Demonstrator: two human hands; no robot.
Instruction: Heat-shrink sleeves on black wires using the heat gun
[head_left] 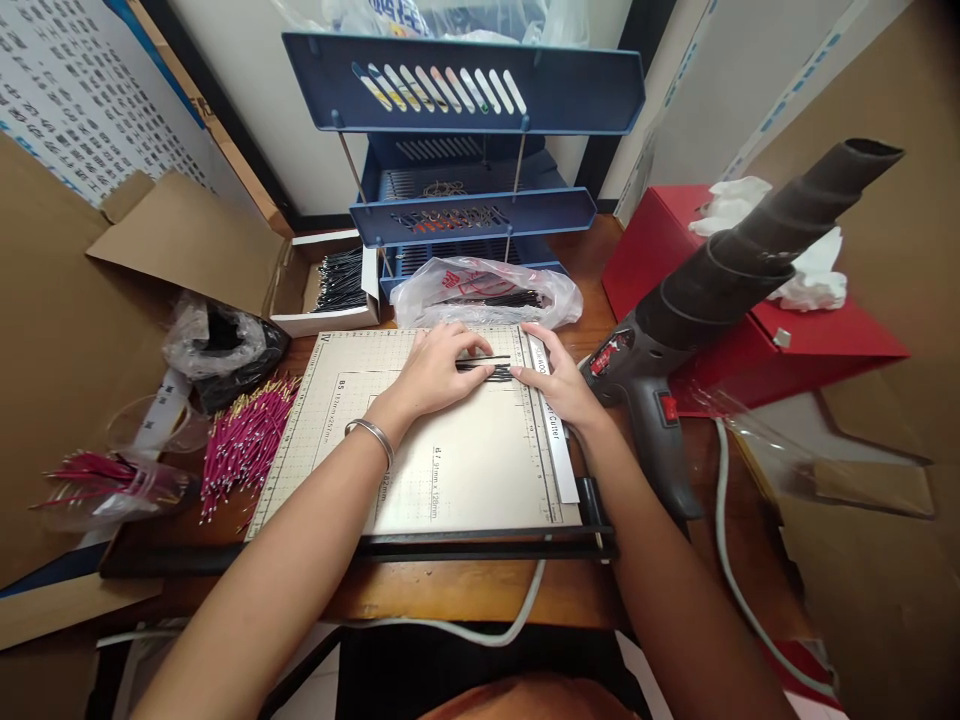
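Note:
A paper cutter board [465, 470] with a printed grid lies on the wooden desk in front of me. A small bundle of thin black tubes [491, 368] rests on its far part. My left hand [435, 368] lies over the bundle's left end, fingers pressed down on the tubes. My right hand [559, 378] sits at the bundle's right end by the cutter's ruler strip [556, 445], fingers touching the tube ends. A metal bangle [373, 435] circles my left wrist.
A heat gun [720, 300] stands at the right beside a red box [750, 320]. Magenta wires with gold tips [244, 440] lie left of the board. Behind are a blue tiered tray [465, 150], a plastic bag of black tubes [487, 290] and a white box of tubes [330, 290].

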